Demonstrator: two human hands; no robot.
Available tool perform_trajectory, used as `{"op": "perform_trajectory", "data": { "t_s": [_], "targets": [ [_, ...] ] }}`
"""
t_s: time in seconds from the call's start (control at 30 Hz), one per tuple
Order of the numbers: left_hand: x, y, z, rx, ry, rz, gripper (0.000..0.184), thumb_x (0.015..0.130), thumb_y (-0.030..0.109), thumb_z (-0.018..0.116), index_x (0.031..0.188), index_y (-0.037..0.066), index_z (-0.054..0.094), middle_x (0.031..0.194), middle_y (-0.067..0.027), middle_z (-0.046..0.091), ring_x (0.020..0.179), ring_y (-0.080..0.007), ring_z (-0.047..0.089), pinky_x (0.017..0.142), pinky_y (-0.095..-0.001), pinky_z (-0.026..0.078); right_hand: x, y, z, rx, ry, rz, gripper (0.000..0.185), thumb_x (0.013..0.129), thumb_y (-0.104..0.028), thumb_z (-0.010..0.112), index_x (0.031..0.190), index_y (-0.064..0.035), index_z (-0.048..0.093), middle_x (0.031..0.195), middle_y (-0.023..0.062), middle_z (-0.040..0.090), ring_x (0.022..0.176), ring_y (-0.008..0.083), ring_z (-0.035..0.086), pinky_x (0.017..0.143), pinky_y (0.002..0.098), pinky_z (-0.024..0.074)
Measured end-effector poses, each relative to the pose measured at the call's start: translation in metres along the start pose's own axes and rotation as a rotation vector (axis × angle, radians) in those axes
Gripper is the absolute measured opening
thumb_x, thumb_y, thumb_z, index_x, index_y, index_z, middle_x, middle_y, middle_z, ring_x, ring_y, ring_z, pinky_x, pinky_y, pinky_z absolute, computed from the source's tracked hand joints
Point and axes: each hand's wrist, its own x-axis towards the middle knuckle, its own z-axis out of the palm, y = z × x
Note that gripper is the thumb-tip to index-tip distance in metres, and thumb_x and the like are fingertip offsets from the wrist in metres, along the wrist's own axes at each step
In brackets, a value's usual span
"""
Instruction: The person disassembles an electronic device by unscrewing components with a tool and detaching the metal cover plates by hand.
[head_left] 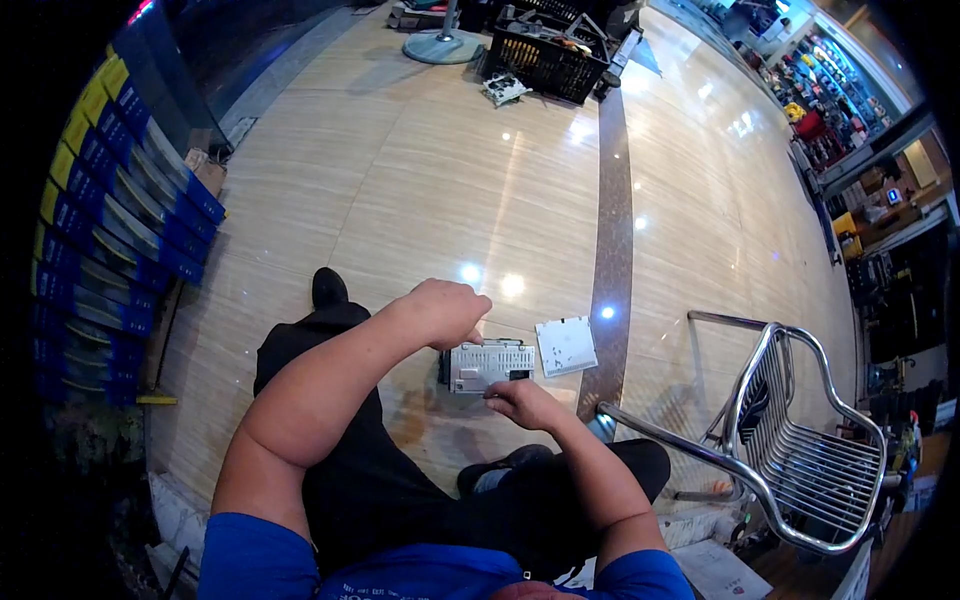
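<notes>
On the floor between my legs lies a flat, silvery metal device (482,367) with rows of slots and a dark edge on its left; it looks like a car stereo. My left hand (440,312) is over its far edge, fingers curled in, and whatever they may hold is hidden. At the near edge, my right hand (525,405) has its fingers pinched against the device, close to a dark opening in its corner. Just right of the device, a loose white metal plate (567,346) with small holes lies flat on the tiles.
A chrome slatted chair (815,450) stands at the right. Blue and yellow boxed goods (130,210) line a rack at the left. Farther off are a black crate (545,65) full of tools and a round stand base (443,46). My shoe (329,288) rests left of the device.
</notes>
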Motion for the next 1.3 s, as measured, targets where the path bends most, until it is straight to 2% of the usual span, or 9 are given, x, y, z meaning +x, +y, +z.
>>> {"op": "perform_trajectory", "data": {
  "t_s": [0.17,0.27,0.47,0.53,0.73,0.83,0.97,1.03,1.3],
  "targets": [
    [-0.002,0.001,-0.002,-0.004,0.003,-0.003,0.046,0.091,0.039,0.072,0.122,0.006,0.061,0.112,-0.0193,0.069,0.109,-0.0388,0.066,0.091,-0.0497,0.053,0.002,0.001,0.0,-0.022,-0.04,-0.046,0.024,0.096,-0.023,0.069,0.109,-0.004,0.068,0.091,0.0197,0.071,0.084,0.0382,0.069,0.076,0.0452,0.0541],
    [-0.002,0.0,-0.001,-0.001,0.007,-0.001,0.046,0.091,0.039,0.072,0.122,0.006,0.061,0.112,-0.0194,0.069,0.109,-0.0386,0.066,0.091,-0.0496,0.053,-0.001,-0.011,-0.004,-0.029,-0.013,0.089,0.023,0.095,-0.023,0.07,0.109,-0.0041,0.068,0.091,0.0193,0.071,0.085,0.0381,0.069,0.076,0.0455,0.0542],
    [-0.001,-0.001,0.0,-0.003,0.007,0.005,0.046,0.091,0.039,0.072,0.122,0.006,0.061,0.111,-0.0191,0.069,0.108,-0.0384,0.067,0.09,-0.0494,0.054,0.001,0.003,-0.001,-0.021,0.001,-0.01,0.021,0.092,-0.02,0.072,0.106,-0.0045,0.07,0.09,0.022,0.071,0.085,0.0418,0.069,0.075,0.0478,0.0542],
    [-0.001,-0.002,0.001,0.0,0.012,0.009,0.046,0.091,0.039,0.072,0.122,0.006,0.061,0.11,-0.019,0.069,0.108,-0.0384,0.067,0.09,-0.0493,0.054,0.002,0.01,0.001,-0.053,0.047,-0.149,0.022,0.093,-0.019,0.071,0.109,-0.0043,0.071,0.091,0.022,0.072,0.085,0.0419,0.069,0.075,0.047,0.0545],
    [0.0,-0.002,0.001,-0.005,0.014,0.007,0.045,0.091,0.038,0.072,0.121,0.006,0.061,0.109,-0.0192,0.069,0.107,-0.0388,0.067,0.09,-0.0494,0.054,0.0,-0.008,-0.007,-0.004,-0.021,0.087,0.021,0.097,-0.017,0.066,0.114,-0.0056,0.072,0.098,0.0201,0.072,0.091,0.0379,0.07,0.082,0.0434,0.055],
    [0.0,-0.001,0.0,-0.003,0.007,0.003,0.045,0.091,0.038,0.072,0.121,0.006,0.061,0.109,-0.0195,0.069,0.107,-0.039,0.067,0.089,-0.0495,0.054,0.0,0.005,0.0,0.021,0.091,-0.092,0.021,0.096,-0.019,0.065,0.11,-0.0057,0.072,0.093,0.0229,0.071,0.084,0.0421,0.069,0.076,0.0473,0.0551],
    [-0.002,0.001,-0.002,-0.007,0.004,-0.004,0.045,0.091,0.038,0.072,0.12,0.006,0.062,0.11,-0.0195,0.069,0.107,-0.039,0.067,0.09,-0.0493,0.054,0.001,0.005,0.0,-0.001,0.062,-0.07,0.023,0.096,-0.02,0.065,0.113,-0.0046,0.07,0.092,0.0229,0.072,0.085,0.0418,0.069,0.077,0.0477,0.0551],
    [-0.001,0.001,-0.003,-0.004,0.005,-0.006,0.045,0.091,0.038,0.072,0.121,0.006,0.062,0.11,-0.0193,0.069,0.108,-0.0388,0.067,0.09,-0.0492,0.054,0.0,-0.003,-0.005,-0.005,0.001,0.08,0.029,0.095,-0.023,0.071,0.115,-0.0029,0.067,0.092,0.0193,0.072,0.087,0.0354,0.07,0.077,0.0431,0.0546],
    [-0.004,0.002,-0.002,-0.003,0.008,-0.009,0.047,0.091,0.039,0.072,0.124,0.007,0.062,0.112,-0.0182,0.069,0.11,-0.0379,0.066,0.091,-0.049,0.054,0.0,0.003,-0.002,-0.001,0.018,0.027,0.024,0.091,-0.023,0.075,0.105,-0.0034,0.07,0.091,0.0186,0.072,0.085,0.0364,0.07,0.077,0.0435,0.0544]
  ]
}}
